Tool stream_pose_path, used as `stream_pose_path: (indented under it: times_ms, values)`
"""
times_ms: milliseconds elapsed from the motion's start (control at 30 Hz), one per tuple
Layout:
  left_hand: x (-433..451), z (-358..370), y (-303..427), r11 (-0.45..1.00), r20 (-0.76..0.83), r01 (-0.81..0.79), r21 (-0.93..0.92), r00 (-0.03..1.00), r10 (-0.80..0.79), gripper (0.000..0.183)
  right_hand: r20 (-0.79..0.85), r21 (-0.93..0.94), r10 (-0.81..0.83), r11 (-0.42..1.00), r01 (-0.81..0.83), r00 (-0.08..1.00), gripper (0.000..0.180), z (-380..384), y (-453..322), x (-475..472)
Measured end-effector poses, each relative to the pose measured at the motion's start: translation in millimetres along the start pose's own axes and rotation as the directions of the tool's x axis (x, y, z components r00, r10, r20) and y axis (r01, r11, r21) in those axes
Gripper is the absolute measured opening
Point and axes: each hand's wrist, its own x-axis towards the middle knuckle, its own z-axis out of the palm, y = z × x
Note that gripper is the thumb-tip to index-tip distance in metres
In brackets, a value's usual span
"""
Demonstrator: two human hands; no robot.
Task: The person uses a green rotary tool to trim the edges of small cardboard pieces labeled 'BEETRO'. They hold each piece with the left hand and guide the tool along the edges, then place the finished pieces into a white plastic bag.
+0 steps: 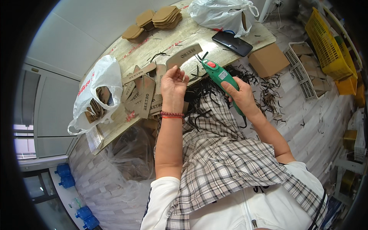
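Observation:
A green hot-knife style handheld electric tool (222, 75) with a red switch is gripped in my right hand (241, 95). Its two thin metal prongs point up left, with a dark curled strip beside them. My left hand (174, 82), palm up with fingers curled, holds the lower left end of a curved grey-tan printed strip (184, 56), whose far end reaches close to the prongs. Left of that hand, flat printed pieces (148, 93) lie in a loose pile on the tabletop (164, 41). Dark trimmed scraps (201, 92) rest on my checked apron (218, 149).
White plastic bags (107, 72) stand on the table's left and far side. Stacked tan pieces (166, 17) lie at the back, a black phone (232, 43) near the right edge. A cardboard box (268, 60), scraps and yellow crate (330, 49) are to the right.

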Motion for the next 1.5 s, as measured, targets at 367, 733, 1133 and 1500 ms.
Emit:
stream_pose_path:
  times_ms: [367,733,1133,1500]
  values:
    - [-27,13,-16,0.993,0.135,-0.024,0.119,0.991,0.008,0.012,0.027,-0.105,0.009,0.994,-0.006,1.0,0.046,-2,5,-3]
    - [-14,1,-14,0.79,0.285,-0.446,0.421,0.892,0.352,0.007,0.083,-0.198,-0.155,0.966,0.169,0.984,0.042,-1,6,-5]
    - [-21,1,-27,0.814,0.265,-0.404,0.417,0.911,0.316,0.007,0.071,-0.184,-0.052,0.981,0.065,0.996,0.047,-1,-1,-5]
    - [-31,1,-41,0.783,0.271,-0.379,0.493,0.922,0.275,0.008,0.046,-0.144,-0.049,0.988,0.056,0.998,0.044,4,-4,0]
